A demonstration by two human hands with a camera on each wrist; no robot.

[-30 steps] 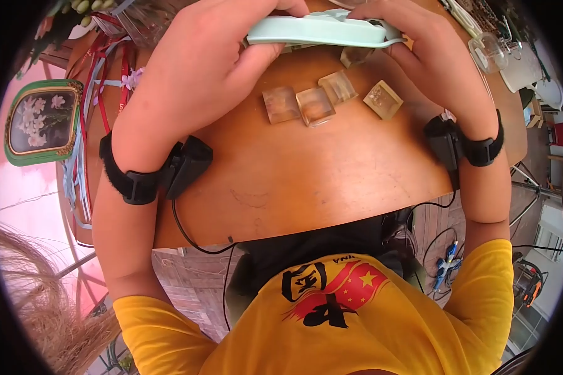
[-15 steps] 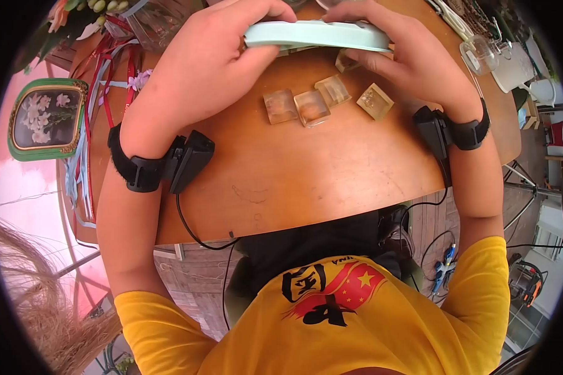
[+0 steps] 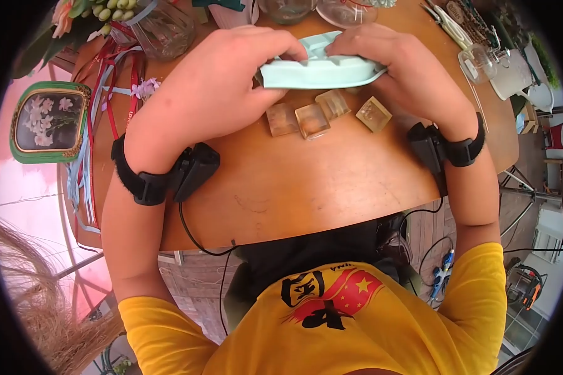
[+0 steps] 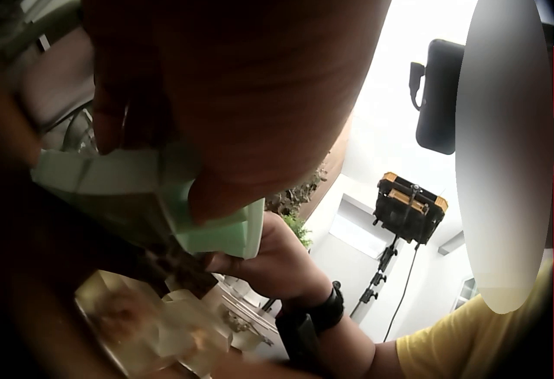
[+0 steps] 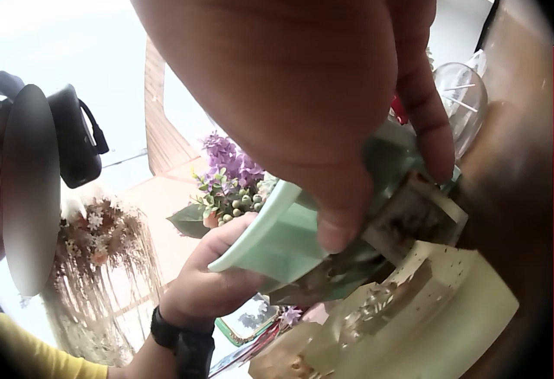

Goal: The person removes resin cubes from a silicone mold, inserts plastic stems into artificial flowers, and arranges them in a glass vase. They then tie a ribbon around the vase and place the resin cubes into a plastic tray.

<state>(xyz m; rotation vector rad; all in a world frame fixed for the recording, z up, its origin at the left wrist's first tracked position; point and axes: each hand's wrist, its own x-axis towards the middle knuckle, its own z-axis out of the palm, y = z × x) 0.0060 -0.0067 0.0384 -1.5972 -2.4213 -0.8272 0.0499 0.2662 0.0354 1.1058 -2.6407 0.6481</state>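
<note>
A mint-green flexible mould (image 3: 322,74) with square compartments is held above the table, tilted with one long side toward me. My left hand (image 3: 231,78) grips its left end, fingers over the top and thumb below. The right hand (image 3: 397,65) grips the other end in the same way; its thumb presses the mould's side in the right wrist view. Below and nearer me lie clear resin cubes with things set inside: one at left (image 3: 282,119), one in the middle (image 3: 313,120), one behind it (image 3: 333,104), and a yellowish one (image 3: 374,114) at right. A block with dark contents (image 5: 415,219) shows close to the mould.
Glass vases (image 3: 163,31) and flowers stand at the back left, with red and blue ribbons (image 3: 106,94) beside them. A green framed flower picture (image 3: 47,122) is at far left. A small glass jar (image 3: 478,64) and tools stand at back right. The wooden table (image 3: 306,181) curves toward me.
Both hands have brought the mould nearer to me and tipped it, so its compartments now show from above. The resin cubes on the table stay in the same arrangement.
</note>
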